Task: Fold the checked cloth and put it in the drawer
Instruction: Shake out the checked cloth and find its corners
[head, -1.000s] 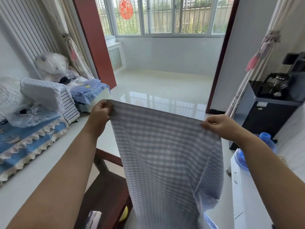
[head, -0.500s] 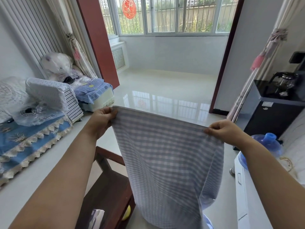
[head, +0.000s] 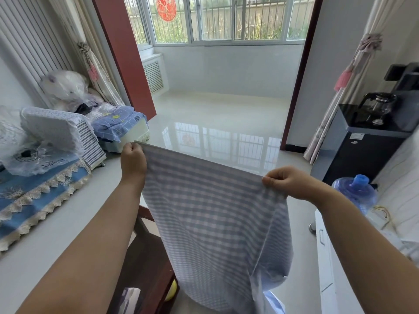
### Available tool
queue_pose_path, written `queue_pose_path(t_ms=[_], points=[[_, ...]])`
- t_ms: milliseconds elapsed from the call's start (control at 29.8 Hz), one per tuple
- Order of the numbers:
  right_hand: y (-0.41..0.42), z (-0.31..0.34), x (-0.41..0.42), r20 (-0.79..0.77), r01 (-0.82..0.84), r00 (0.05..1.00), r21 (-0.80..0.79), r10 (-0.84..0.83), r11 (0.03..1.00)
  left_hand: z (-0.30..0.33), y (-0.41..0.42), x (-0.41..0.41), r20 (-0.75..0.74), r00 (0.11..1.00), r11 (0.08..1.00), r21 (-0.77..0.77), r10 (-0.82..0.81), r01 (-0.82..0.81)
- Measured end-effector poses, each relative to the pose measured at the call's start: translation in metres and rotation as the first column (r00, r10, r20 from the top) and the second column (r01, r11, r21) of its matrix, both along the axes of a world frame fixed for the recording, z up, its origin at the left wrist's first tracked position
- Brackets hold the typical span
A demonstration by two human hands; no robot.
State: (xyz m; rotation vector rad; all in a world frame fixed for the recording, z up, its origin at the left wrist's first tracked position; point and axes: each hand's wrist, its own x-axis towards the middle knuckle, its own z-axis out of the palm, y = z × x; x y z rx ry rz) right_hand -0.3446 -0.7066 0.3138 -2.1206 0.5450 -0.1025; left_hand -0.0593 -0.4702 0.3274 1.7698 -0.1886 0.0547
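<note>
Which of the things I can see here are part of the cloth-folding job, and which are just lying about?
Part of the job:
checked cloth, held up by its top corners
left hand
right hand
No drawer can be clearly made out.

Just lying about:
water bottle
glass kettle
dark wooden table
folded bedding

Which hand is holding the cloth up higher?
The left hand holds its corner of the checked cloth higher; the right hand pinches the other corner lower down.
</note>
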Motion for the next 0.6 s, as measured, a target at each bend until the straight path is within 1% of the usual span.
queue_pose_path(t_ms=[67,101,134,201,235,268,302,335,369,402,436,469,503,536,570,603], points=[[0.003,-0.001,0.001,-0.02,0.02,1.0,0.069,-0.019,0.997,0.001,-0.002,0.001,0.05,0.997,0.991,0.119,0.058,-0.064],[0.005,-0.003,0.003,-0.033,0.055,0.998,0.077,-0.053,0.995,0.0,-0.002,0.001,0.065,0.996,0.976,0.2,0.069,-0.08],[0.007,-0.005,0.008,-0.047,0.098,0.994,0.054,-0.095,0.994,-0.001,-0.003,0.0,0.066,0.995,0.952,0.292,0.07,-0.086],[0.011,-0.014,0.022,-0.082,0.192,0.976,-0.087,-0.199,0.977,-0.006,-0.008,0.0,0.017,0.998,0.876,0.478,0.061,-0.061],[0.014,-0.02,0.03,-0.1,0.239,0.961,-0.164,-0.257,0.957,-0.009,-0.011,-0.001,-0.007,0.999,0.837,0.545,0.051,-0.039],[0.018,-0.025,0.036,-0.111,0.287,0.942,-0.222,-0.316,0.932,-0.011,-0.016,-0.007,0.002,0.999,0.81,0.585,0.033,-0.027],[0.023,-0.03,0.042,-0.106,0.33,0.925,-0.256,-0.365,0.909,-0.013,-0.022,-0.015,0.052,0.999,0.802,0.596,-0.006,-0.026],[0.028,-0.033,0.048,-0.094,0.357,0.914,-0.269,-0.394,0.894,-0.016,-0.03,-0.027,0.158,0.985,0.816,0.577,-0.071,-0.034],[0.034,-0.034,0.053,-0.082,0.362,0.914,-0.277,-0.397,0.89,-0.019,-0.038,-0.043,0.293,0.942,0.835,0.55,-0.162,-0.027],[0.041,-0.034,0.058,-0.074,0.347,0.921,-0.287,-0.382,0.893,-0.02,-0.045,-0.063,0.407,0.87,0.843,0.538,-0.277,0.017],[0.047,-0.032,0.062,-0.066,0.318,0.934,-0.298,-0.351,0.9,-0.019,-0.051,-0.084,0.463,0.782,0.816,0.57,-0.417,0.098],[0.052,-0.03,0.065,-0.059,0.28,0.948,-0.308,-0.312,0.909,-0.019,-0.055,-0.102,0.448,0.694,0.743,0.643,-0.563,0.187],[0.056,-0.027,0.067,-0.051,0.235,0.963,-0.315,-0.264,0.919,-0.017,-0.059,-0.117,0.385,0.625,0.646,0.718,-0.679,0.26],[0.058,-0.023,0.067,-0.041,0.19,0.976,-0.306,-0.213,0.933,-0.015,-0.062,-0.126,0.295,0.584,0.549,0.771,-0.757,0.322],[0.058,-0.021,0.066,-0.024,0.15,0.986,-0.272,-0.162,0.951,-0.012,-0.063,-0.13,0.187,0.563,0.464,0.79,-0.805,0.401],[0.058,-0.02,0.064,-0.002,0.115,0.993,-0.217,-0.118,0.97,-0.01,-0.064,-0.13,0.064,0.54,0.391,0.761,-0.839,0.518]])
